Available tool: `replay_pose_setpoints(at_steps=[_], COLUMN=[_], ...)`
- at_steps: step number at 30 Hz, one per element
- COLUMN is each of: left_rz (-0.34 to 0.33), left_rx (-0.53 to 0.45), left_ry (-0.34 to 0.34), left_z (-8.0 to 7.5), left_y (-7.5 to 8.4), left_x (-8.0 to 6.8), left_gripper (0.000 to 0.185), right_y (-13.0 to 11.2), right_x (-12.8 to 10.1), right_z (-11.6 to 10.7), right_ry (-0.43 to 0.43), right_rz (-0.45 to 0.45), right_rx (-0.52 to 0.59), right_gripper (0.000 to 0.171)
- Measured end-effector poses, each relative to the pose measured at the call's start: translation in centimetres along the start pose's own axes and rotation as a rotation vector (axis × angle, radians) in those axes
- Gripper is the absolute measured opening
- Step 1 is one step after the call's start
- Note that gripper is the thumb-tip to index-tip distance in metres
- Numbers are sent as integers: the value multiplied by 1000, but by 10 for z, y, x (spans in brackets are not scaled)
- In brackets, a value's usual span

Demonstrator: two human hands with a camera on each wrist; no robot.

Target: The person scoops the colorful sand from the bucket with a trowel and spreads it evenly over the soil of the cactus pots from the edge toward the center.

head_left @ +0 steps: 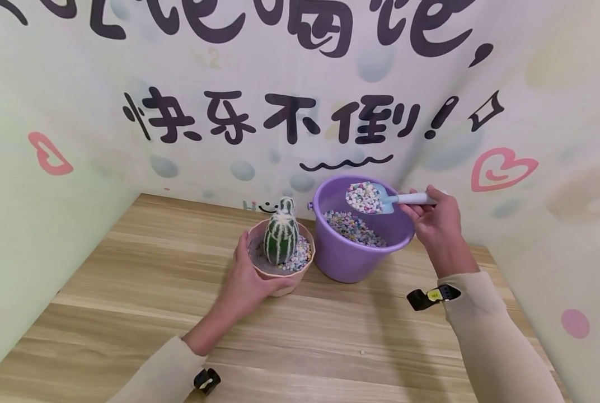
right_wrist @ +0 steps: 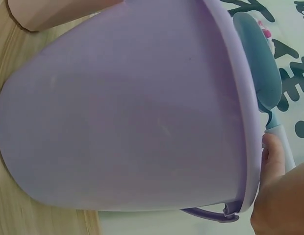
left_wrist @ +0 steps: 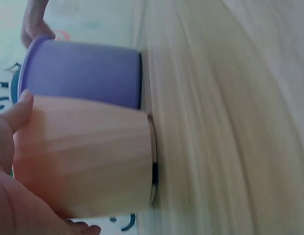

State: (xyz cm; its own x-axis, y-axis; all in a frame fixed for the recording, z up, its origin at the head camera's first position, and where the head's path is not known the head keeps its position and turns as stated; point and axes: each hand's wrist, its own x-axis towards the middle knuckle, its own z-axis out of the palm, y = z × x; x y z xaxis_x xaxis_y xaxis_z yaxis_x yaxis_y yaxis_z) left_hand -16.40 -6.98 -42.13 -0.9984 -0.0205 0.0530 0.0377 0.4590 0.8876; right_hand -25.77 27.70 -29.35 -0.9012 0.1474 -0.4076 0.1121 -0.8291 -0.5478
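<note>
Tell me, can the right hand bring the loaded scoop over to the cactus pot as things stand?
Probably yes. The right hand holds the scoop above the purple bucket, and the cactus pot stands just beside it, with nothing between them.

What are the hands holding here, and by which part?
The right hand pinches the handle of a blue scoop heaped with pebbles, above the purple bucket. The left hand grips the pink cactus pot round its side wall.

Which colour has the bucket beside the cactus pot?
Purple bucket; it shows best in the head view.
</note>
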Motion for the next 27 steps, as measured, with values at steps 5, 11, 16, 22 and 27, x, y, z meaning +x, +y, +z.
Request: replay_pose_setpoints(at_steps=[5,11,16,22,27], left_rz=[80,85,70,56,46], left_rx=[-90,-90,-63,-46,-18], left_ry=[-83,-104,-71,-42,-16], left_z=[-10,-13,-9,-4,-1], left_y=[-6,-11,-9,-6,-6], left_x=[9,13,12,8,5], left_gripper=[139,137,136,135,136], right_y=[-1,-2,-3,0,5], right_x=[-3,-7,-8,-15,-21], right_z=[-4,-4,-4,-6,-11], right_ry=[5,1,-1,-22,-46], right_rz=[16,16,14,16,1], right_rx=[33,50,70,82,67], right_gripper=[26,26,27,28,25])
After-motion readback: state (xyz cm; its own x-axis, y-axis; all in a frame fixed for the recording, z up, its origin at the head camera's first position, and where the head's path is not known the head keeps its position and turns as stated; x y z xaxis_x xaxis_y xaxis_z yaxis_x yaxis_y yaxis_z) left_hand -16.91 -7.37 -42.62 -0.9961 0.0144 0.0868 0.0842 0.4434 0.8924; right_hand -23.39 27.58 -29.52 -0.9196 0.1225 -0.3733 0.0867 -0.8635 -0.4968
